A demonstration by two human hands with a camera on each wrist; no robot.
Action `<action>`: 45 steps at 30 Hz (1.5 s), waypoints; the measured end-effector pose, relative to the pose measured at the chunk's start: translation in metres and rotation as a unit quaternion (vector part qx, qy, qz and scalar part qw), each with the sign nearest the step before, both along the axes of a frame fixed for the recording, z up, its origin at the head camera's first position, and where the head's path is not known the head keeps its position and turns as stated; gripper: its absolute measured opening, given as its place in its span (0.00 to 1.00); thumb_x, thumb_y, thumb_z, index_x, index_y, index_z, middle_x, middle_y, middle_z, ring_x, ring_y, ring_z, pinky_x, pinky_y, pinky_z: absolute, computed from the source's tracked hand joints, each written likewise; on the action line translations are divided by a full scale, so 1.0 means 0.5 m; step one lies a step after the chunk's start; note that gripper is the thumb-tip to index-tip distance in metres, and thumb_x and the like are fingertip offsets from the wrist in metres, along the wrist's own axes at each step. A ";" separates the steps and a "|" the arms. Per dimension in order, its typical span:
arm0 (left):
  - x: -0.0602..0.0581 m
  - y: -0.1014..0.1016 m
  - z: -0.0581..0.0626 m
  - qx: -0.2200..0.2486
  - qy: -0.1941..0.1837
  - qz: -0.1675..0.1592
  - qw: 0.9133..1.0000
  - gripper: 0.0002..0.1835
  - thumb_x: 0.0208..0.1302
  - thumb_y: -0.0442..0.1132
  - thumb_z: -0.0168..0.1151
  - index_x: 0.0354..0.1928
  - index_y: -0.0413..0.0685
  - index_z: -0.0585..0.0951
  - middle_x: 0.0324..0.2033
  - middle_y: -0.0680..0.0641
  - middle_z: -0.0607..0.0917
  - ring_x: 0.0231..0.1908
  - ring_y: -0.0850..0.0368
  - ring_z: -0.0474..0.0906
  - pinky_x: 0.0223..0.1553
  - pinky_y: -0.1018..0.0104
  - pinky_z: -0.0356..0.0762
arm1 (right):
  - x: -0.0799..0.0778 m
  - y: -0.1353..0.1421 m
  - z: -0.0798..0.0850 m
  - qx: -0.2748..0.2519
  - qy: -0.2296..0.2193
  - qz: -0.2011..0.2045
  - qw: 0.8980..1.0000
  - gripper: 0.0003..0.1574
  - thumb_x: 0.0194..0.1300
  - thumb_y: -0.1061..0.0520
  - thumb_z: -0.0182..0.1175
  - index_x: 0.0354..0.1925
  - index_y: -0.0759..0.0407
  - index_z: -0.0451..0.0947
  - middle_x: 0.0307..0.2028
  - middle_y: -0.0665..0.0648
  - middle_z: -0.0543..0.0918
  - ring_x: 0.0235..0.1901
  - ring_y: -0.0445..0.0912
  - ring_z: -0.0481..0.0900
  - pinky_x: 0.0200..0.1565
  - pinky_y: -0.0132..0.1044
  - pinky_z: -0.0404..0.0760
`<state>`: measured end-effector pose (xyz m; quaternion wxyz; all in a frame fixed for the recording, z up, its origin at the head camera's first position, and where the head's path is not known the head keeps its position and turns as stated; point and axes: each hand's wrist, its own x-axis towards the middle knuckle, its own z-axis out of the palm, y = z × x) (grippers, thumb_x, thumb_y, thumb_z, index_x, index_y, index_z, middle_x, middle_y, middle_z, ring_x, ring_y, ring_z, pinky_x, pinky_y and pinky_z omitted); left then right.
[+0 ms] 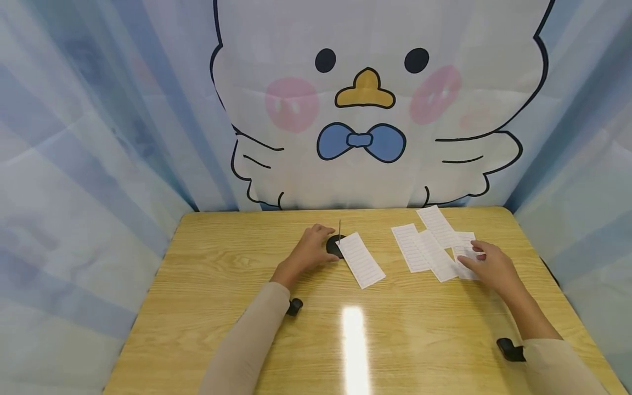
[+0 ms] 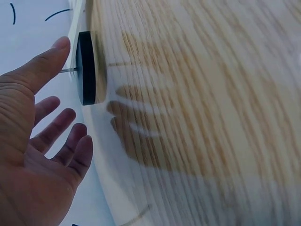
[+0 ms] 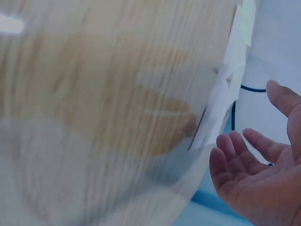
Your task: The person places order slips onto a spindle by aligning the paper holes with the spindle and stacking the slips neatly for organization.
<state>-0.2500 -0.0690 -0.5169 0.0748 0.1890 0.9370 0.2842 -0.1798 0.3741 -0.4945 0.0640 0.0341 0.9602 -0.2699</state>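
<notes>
A bill spike with a round black base (image 1: 333, 247) and a thin upright metal rod stands on the table. My left hand (image 1: 313, 246) is beside it, fingers spread on either side of the base; in the left wrist view the left hand (image 2: 47, 136) has nothing in its grasp. One lined white paper slip (image 1: 362, 260) lies right of the spike, its upper corner overlapping the base. My right hand (image 1: 494, 266) is over the rightmost slip (image 1: 465, 247), and the right wrist view has its fingers (image 3: 225, 165) loosely bent, apart from the slips (image 3: 218, 113).
Several more lined slips, including an upper one (image 1: 438, 225) and a left one (image 1: 411, 248), overlap at the back right of the wooden table (image 1: 222, 274). A curtain (image 1: 365, 181) with a cartoon bird hangs behind the table's back edge.
</notes>
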 end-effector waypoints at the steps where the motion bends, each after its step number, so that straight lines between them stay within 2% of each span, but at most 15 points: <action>1: 0.001 0.001 0.000 0.000 -0.003 0.000 1.000 0.42 0.57 0.50 0.80 0.72 0.48 0.74 0.68 0.41 0.74 0.66 0.40 0.70 0.66 0.48 0.73 | 0.003 0.007 -0.003 0.005 0.003 -0.004 1.000 0.51 0.75 0.38 0.58 0.72 0.79 0.60 0.65 0.81 0.69 0.61 0.74 0.72 0.55 0.67 0.75; 9: 0.005 0.008 0.004 0.008 -0.017 0.010 1.000 0.42 0.57 0.49 0.80 0.72 0.46 0.73 0.68 0.40 0.74 0.67 0.40 0.69 0.67 0.48 0.73 | 0.014 0.038 -0.014 0.037 -0.003 -0.023 0.999 0.51 0.73 0.39 0.62 0.62 0.87 0.64 0.55 0.85 0.73 0.54 0.76 0.73 0.53 0.67 0.75; 10: 0.005 0.008 0.005 0.007 -0.016 0.011 1.000 0.42 0.57 0.49 0.80 0.72 0.46 0.73 0.68 0.40 0.74 0.67 0.40 0.69 0.67 0.48 0.73 | 0.013 0.040 -0.015 0.041 -0.005 -0.025 0.999 0.49 0.72 0.39 0.63 0.57 0.87 0.67 0.49 0.83 0.75 0.50 0.74 0.75 0.49 0.64 0.77; 14: 0.005 0.008 0.003 0.008 -0.014 0.012 1.000 0.42 0.58 0.48 0.80 0.72 0.46 0.74 0.67 0.40 0.74 0.67 0.40 0.70 0.67 0.49 0.73 | 0.012 0.045 -0.016 0.060 -0.025 -0.023 0.998 0.49 0.71 0.37 0.63 0.52 0.87 0.70 0.46 0.85 0.76 0.46 0.74 0.77 0.44 0.61 0.79; 16: 0.006 0.008 0.002 0.010 -0.015 0.013 1.000 0.41 0.58 0.48 0.80 0.72 0.45 0.74 0.66 0.40 0.75 0.66 0.40 0.71 0.66 0.49 0.73 | 0.012 0.047 -0.019 0.064 -0.032 -0.022 0.997 0.47 0.70 0.36 0.64 0.48 0.85 0.73 0.41 0.82 0.78 0.38 0.68 0.78 0.38 0.53 0.79; 17: 0.005 0.008 0.000 0.010 -0.014 0.013 1.000 0.41 0.58 0.48 0.80 0.71 0.45 0.74 0.66 0.40 0.75 0.65 0.41 0.71 0.66 0.49 0.74 | 0.013 0.048 -0.018 0.064 -0.035 -0.023 0.997 0.49 0.70 0.36 0.64 0.50 0.86 0.73 0.44 0.83 0.78 0.39 0.69 0.78 0.38 0.54 0.79; 18: 0.005 0.009 -0.002 0.010 -0.014 0.014 1.000 0.41 0.58 0.48 0.80 0.71 0.45 0.74 0.65 0.40 0.75 0.65 0.41 0.71 0.65 0.49 0.74 | 0.013 0.048 -0.019 0.065 -0.038 -0.025 0.997 0.46 0.70 0.36 0.64 0.45 0.84 0.75 0.38 0.80 0.78 0.34 0.65 0.77 0.35 0.50 0.77; 19: 0.004 0.009 -0.003 0.011 -0.013 0.015 1.000 0.40 0.58 0.48 0.80 0.71 0.45 0.75 0.65 0.40 0.76 0.64 0.41 0.72 0.65 0.49 0.74 | 0.013 0.047 -0.019 0.064 -0.037 -0.028 0.997 0.44 0.69 0.36 0.65 0.44 0.83 0.75 0.37 0.78 0.78 0.33 0.61 0.76 0.33 0.47 0.75; 21: 0.004 0.010 -0.006 0.014 -0.015 0.017 1.000 0.40 0.58 0.48 0.80 0.70 0.45 0.75 0.64 0.40 0.76 0.64 0.41 0.72 0.66 0.49 0.73 | 0.014 0.045 -0.021 0.063 -0.039 -0.039 0.996 0.39 0.69 0.37 0.65 0.35 0.76 0.75 0.30 0.70 0.75 0.29 0.54 0.70 0.30 0.42 0.69; 22: 0.004 0.010 -0.007 0.017 -0.017 0.018 1.000 0.39 0.58 0.48 0.79 0.70 0.44 0.76 0.64 0.40 0.76 0.64 0.42 0.72 0.66 0.50 0.73 | 0.015 0.043 -0.021 0.063 -0.038 -0.043 0.996 0.39 0.68 0.37 0.66 0.36 0.77 0.75 0.32 0.72 0.75 0.30 0.56 0.71 0.30 0.43 0.70; 24: 0.004 0.010 -0.009 0.017 -0.019 0.022 0.999 0.38 0.58 0.47 0.79 0.69 0.44 0.76 0.64 0.41 0.76 0.64 0.42 0.71 0.67 0.50 0.72 | 0.016 0.041 -0.021 0.065 -0.043 -0.052 0.996 0.37 0.68 0.37 0.66 0.33 0.73 0.74 0.33 0.72 0.73 0.31 0.56 0.70 0.31 0.44 0.68; 28: 0.003 0.010 -0.013 0.012 -0.024 0.027 0.999 0.35 0.60 0.46 0.78 0.68 0.44 0.77 0.63 0.42 0.77 0.64 0.43 0.72 0.66 0.52 0.73 | 0.020 0.038 -0.018 0.072 -0.045 -0.052 0.995 0.39 0.68 0.38 0.65 0.42 0.77 0.75 0.44 0.81 0.74 0.38 0.63 0.72 0.34 0.50 0.72; 32: 0.001 0.011 -0.016 0.006 -0.026 0.031 0.999 0.34 0.62 0.46 0.77 0.68 0.45 0.78 0.62 0.42 0.77 0.64 0.43 0.72 0.65 0.53 0.74 | 0.023 0.036 -0.015 0.077 -0.047 -0.047 0.995 0.39 0.69 0.40 0.65 0.46 0.80 0.75 0.46 0.84 0.74 0.42 0.68 0.74 0.37 0.56 0.74; 37: 0.000 0.010 -0.018 0.007 -0.026 0.035 0.999 0.34 0.61 0.47 0.77 0.67 0.45 0.78 0.63 0.42 0.77 0.64 0.43 0.72 0.65 0.52 0.74 | 0.022 0.035 -0.011 0.083 -0.054 -0.052 0.994 0.44 0.70 0.44 0.64 0.57 0.86 0.69 0.51 0.87 0.72 0.48 0.76 0.73 0.43 0.64 0.75; 45: -0.001 0.011 -0.018 0.010 -0.029 0.037 0.999 0.33 0.61 0.47 0.77 0.67 0.46 0.78 0.63 0.42 0.77 0.64 0.43 0.71 0.65 0.51 0.74 | 0.016 0.038 -0.006 0.094 -0.074 -0.060 0.991 0.45 0.71 0.48 0.64 0.61 0.88 0.64 0.56 0.88 0.71 0.51 0.79 0.74 0.46 0.65 0.77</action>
